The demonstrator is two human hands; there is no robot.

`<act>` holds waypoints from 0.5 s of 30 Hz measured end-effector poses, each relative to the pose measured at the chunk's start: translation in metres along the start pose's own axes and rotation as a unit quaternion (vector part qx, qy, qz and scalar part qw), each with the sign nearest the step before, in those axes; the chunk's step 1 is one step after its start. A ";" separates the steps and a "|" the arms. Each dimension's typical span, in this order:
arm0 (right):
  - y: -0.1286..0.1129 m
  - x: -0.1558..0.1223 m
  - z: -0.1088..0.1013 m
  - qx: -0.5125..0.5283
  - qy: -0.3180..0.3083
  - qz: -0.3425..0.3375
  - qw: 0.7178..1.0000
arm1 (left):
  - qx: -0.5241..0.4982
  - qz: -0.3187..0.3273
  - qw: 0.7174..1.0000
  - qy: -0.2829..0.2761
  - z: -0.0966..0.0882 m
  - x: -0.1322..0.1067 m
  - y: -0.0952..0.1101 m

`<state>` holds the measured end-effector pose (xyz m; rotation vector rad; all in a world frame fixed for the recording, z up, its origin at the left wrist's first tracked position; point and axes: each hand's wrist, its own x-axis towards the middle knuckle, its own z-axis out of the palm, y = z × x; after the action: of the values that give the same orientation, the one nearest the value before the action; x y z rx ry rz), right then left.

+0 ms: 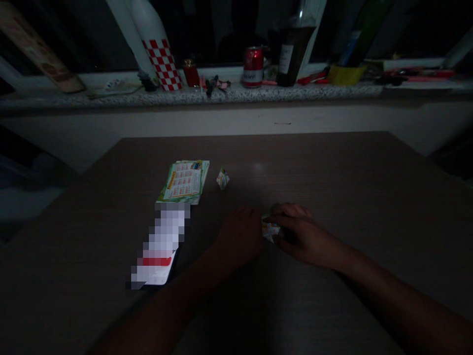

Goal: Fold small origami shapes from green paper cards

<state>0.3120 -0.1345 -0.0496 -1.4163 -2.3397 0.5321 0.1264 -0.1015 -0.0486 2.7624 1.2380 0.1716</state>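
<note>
On the dark wooden table (332, 172), my left hand (240, 234) and my right hand (301, 236) meet over a small folded piece of printed paper (269, 230). Both hands are curled and pinch the paper from either side, low against the tabletop. Most of the paper is hidden between the fingers. A second small folded paper piece (222, 178) lies apart, farther back on the table. To its left rests a stack of green printed sheets (184, 181) showing a calendar-like grid.
A blurred rectangular object (159, 246) lies left of my left forearm. Behind the table runs a stone window ledge (111, 98) with a red can (253, 67), a dark bottle (290, 54), a red-white checkered container (162, 61) and other clutter. The room is dim.
</note>
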 end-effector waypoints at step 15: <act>0.003 0.003 0.002 0.021 0.010 0.007 1.000 | -0.016 -0.006 1.000 -0.017 -0.002 0.001 -0.002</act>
<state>0.3120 -0.1311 -0.0524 -1.4135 -2.2912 0.5643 0.1256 -0.0990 -0.0465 2.7188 1.2316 0.1420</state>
